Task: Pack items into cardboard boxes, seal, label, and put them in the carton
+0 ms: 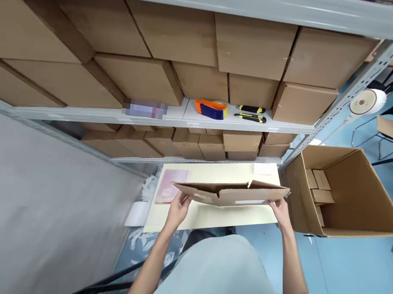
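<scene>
Left hand (178,211) and right hand (280,212), fingers closed, grip a flattened cardboard box (230,192) over the counter (207,217); open carton (359,202) at three o'clock.

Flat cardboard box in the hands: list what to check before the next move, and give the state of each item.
1. Grip of the left hand on the left end of the flat cardboard box: ok.
2. Grip of the right hand on its right end: ok.
3. Box held about level above the table: ok.
4. Table free beneath it: not ok, a pink sheet lies by the left end.
5. The tape dispenser in sight on the shelf: ok.
6. Flaps and creases sound: cannot tell.
</scene>
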The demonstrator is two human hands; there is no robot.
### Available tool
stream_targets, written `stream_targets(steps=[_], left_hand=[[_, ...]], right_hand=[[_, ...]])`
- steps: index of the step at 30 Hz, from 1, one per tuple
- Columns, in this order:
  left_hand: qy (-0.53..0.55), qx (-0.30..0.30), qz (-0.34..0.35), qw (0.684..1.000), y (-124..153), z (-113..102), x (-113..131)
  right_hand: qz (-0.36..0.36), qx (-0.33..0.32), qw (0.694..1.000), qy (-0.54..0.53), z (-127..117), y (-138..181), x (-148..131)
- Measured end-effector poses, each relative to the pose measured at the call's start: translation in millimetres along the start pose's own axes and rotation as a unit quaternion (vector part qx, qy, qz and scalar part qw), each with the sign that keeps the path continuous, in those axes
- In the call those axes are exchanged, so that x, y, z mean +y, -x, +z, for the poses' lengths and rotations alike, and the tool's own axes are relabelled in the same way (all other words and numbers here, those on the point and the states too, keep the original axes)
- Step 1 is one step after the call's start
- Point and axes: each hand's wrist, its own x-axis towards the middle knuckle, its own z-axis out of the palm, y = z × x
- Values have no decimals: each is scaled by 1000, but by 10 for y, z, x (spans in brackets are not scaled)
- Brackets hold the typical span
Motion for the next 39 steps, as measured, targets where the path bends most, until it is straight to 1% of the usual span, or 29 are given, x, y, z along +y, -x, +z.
stream_targets(steps=[2,5,8,10,12,15,17,20,23,25,27,29,34,36,39], left_hand=[[-3,-9,-7,1000,-21,66,-81],[-33,-18,-20,999,-25,122,-187],[-58,-45,-13,997,-20,148,-229],[-55,-62,1,997,-9,152,-203],[-43,-49,5,998,24,138,-134],[-14,-2,-20,1000,152,90,31],[7,6,-37,999,299,61,162],[14,-2,-36,999,561,55,331],[-30,-22,-19,999,757,78,398],[-97,-30,-3,995,812,80,386],[-170,-30,18,985,815,68,363],[-223,-25,49,973,782,51,360],[-281,-17,139,949,583,34,489],[-295,-9,150,944,476,31,549],[-313,18,139,939,336,27,579]], right_hand=[[-6,2,1000,-8,13,11,97],[-10,-18,999,-24,113,65,189],[-6,-49,998,-42,248,160,193],[-5,-68,997,-44,291,246,144],[-12,-88,996,-32,264,340,54],[-28,-116,993,-11,109,449,-140],[-22,-113,993,-6,-10,475,-290],[-16,-82,996,19,-114,437,-501],[-40,-69,989,121,-104,344,-674],[-66,-72,974,207,-60,277,-769],[-99,-72,954,274,-3,219,-848],[-126,-69,938,316,65,172,-910],[-174,-73,914,360,288,99,-998],[-185,-65,905,378,383,91,-1006],[-198,-63,894,397,494,105,-980]])
